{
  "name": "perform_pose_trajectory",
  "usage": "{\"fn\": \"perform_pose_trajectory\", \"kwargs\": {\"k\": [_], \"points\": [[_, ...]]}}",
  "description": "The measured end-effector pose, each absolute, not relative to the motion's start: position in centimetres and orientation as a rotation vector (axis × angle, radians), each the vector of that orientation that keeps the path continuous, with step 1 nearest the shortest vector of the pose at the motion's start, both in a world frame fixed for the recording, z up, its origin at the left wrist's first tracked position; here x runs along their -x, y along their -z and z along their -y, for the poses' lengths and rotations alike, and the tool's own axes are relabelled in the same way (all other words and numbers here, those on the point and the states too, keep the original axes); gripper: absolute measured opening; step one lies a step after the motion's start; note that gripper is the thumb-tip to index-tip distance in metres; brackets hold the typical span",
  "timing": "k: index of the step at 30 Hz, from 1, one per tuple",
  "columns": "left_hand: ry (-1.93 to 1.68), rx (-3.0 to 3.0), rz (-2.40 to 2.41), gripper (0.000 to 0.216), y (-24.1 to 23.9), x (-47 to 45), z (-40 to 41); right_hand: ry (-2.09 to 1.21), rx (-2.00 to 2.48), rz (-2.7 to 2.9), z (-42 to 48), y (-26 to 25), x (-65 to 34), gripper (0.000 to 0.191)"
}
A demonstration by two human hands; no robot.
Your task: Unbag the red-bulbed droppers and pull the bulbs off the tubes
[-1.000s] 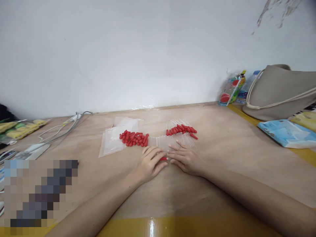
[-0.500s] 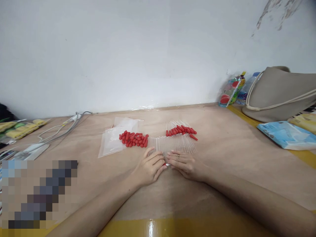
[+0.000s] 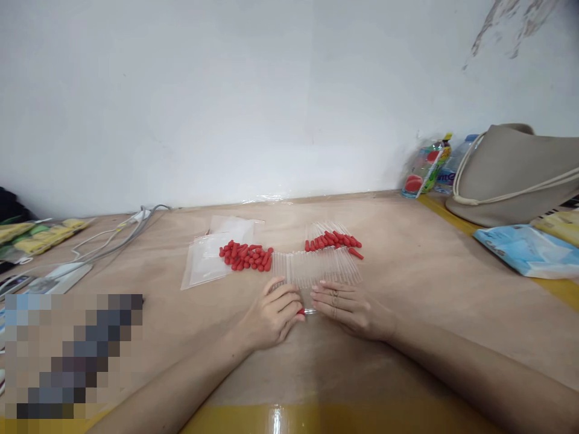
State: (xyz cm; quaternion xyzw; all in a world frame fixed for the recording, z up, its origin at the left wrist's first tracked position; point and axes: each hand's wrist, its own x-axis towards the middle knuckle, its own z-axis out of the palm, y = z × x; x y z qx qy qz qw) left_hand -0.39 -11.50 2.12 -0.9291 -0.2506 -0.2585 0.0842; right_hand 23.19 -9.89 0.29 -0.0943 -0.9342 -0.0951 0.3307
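My left hand is closed on a red rubber bulb, its small end showing past my fingertips. A clear dropper tube runs from the bulb to my right hand, whose fingers are pressed together over it. Just beyond both hands lies a row of clear tubes side by side. A pile of loose red bulbs sits to the left of that row. Behind it, several droppers with red bulbs fitted lie with their tubes pointing away. One red-bulbed piece lies at the right.
Clear plastic bags lie under and beside the bulb pile. Cables and yellow packets are at the left. A blue packet, a grey bag and bottles stand or lie at the right.
Both hands have come slightly nearer to me, and my right hand has shifted a little to the right. More of the bulb and tube shows between them.
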Motion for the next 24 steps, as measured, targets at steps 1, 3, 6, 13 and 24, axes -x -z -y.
{"fn": "perform_pose_trajectory", "kwargs": {"k": [1, 3, 6, 13, 24], "points": [[0.776, 2.775, 0.744, 0.011, -2.2, 0.4, 11.5, 0.245, 0.248, 2.450, 10.0, -0.5, -23.3, 0.037], [0.792, 2.776, 0.735, 0.011, -2.5, 0.2, 11.6, 0.237, 0.248, 2.447, 10.1, -0.8, -23.4, 0.037], [0.793, 2.779, 0.712, 0.009, -3.0, 0.3, 11.7, 0.218, 0.237, 2.430, 10.2, -1.0, -23.6, 0.038], [1.137, 2.497, 1.152, 0.014, -4.1, 4.6, 9.0, 0.226, 0.566, 2.158, 8.4, -0.1, -25.3, 0.031], [0.885, 2.070, 2.045, 0.028, -6.6, 9.1, 2.3, 0.274, 1.099, 2.110, 6.6, -0.9, -19.7, 0.027]]}}
